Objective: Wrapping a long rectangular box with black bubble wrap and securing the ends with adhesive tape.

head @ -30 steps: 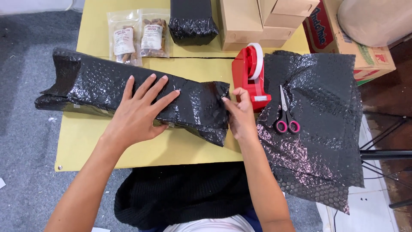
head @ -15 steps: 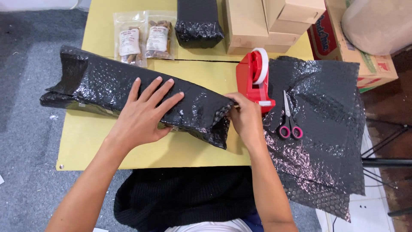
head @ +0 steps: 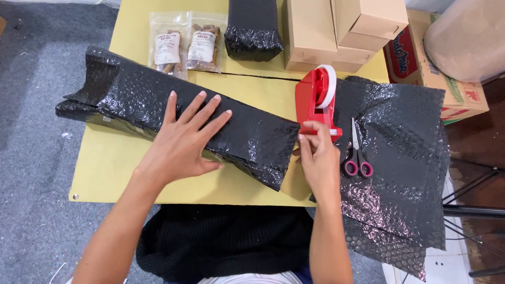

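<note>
Head view looks straight down on a yellow table (head: 131, 173), where a long parcel wrapped in black bubble wrap (head: 158, 105) lies slantwise, its right end close to the table's front edge. The left hand (head: 184, 142) lies flat on the parcel with fingers spread wide, pressing the wrap down, just as it did a second ago. The right hand (head: 318, 158) is what has shifted: a moment back it rested at the parcel's right end, and now its fingertips are pinched together at the foot of the red tape dispenser (head: 315, 105), thumb and forefinger closed on what seems to be the free end of the tape (the strip itself is too thin to make out). I'd judge the wrap is being held shut while tape is drawn off to seal it. Pink-handled scissors (head: 356, 155) lie just beside that hand on a loose sheet of black bubble wrap (head: 400, 158). Further back sit two clear snack packets (head: 187, 47), another black-wrapped parcel (head: 252, 26) and stacked cardboard boxes (head: 336, 31).
</note>
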